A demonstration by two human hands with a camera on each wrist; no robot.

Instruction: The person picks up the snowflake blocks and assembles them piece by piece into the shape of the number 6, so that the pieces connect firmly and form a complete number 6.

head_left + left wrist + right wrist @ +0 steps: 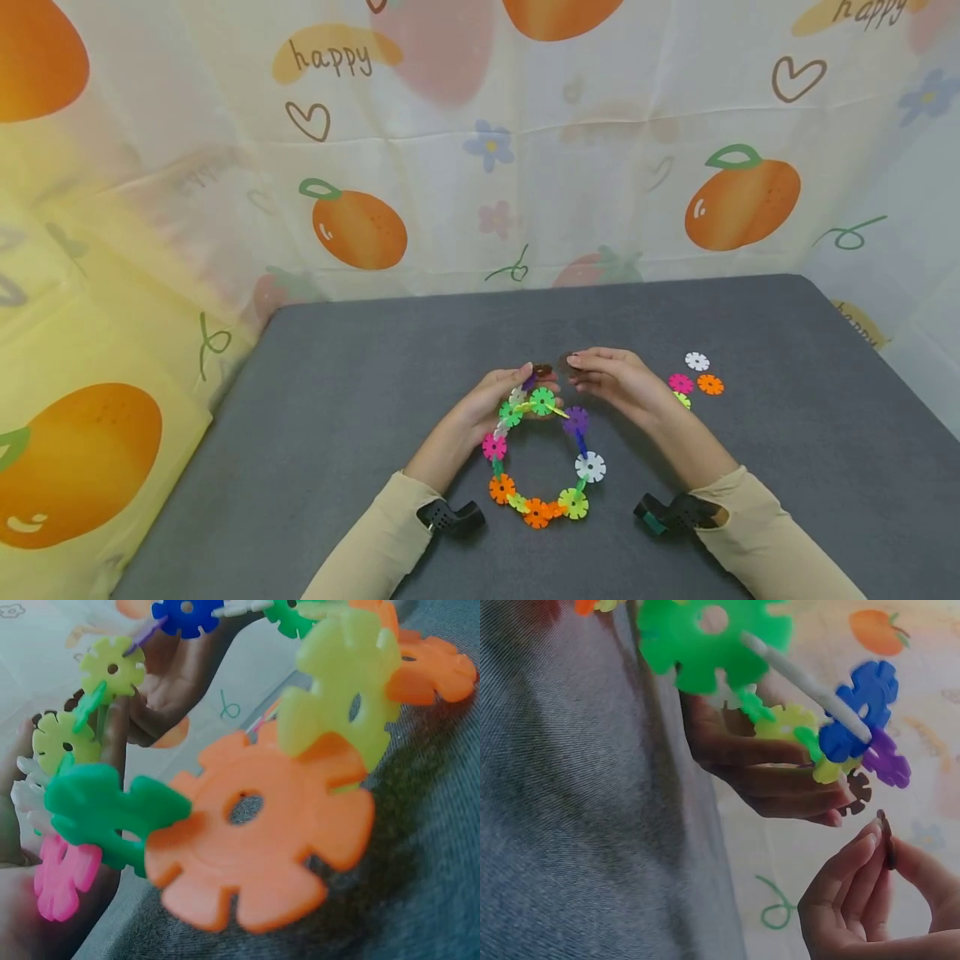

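Note:
A ring of interlocking plastic snowflake discs (536, 513), in orange, green, pink, white, blue and purple, hangs from my left hand (480, 407). In the head view my left thumb and fingers grip its upper left part, where a brown snowflake disc (542, 370) sticks out near the fingertips. My right hand (618, 379) pinches another brown snowflake disc (887, 844) between thumb and fingers, edge-on in the right wrist view. A small gap separates the two brown discs. An orange disc (300, 817) of the ring looms large in the left wrist view.
Beyond my right forearm lie several loose discs: a white disc (697, 361), an orange disc (710, 384), a pink disc (680, 383) and a yellow-green disc (682, 400), partly hidden. The grey table (360, 358) ends at a printed curtain (435, 200).

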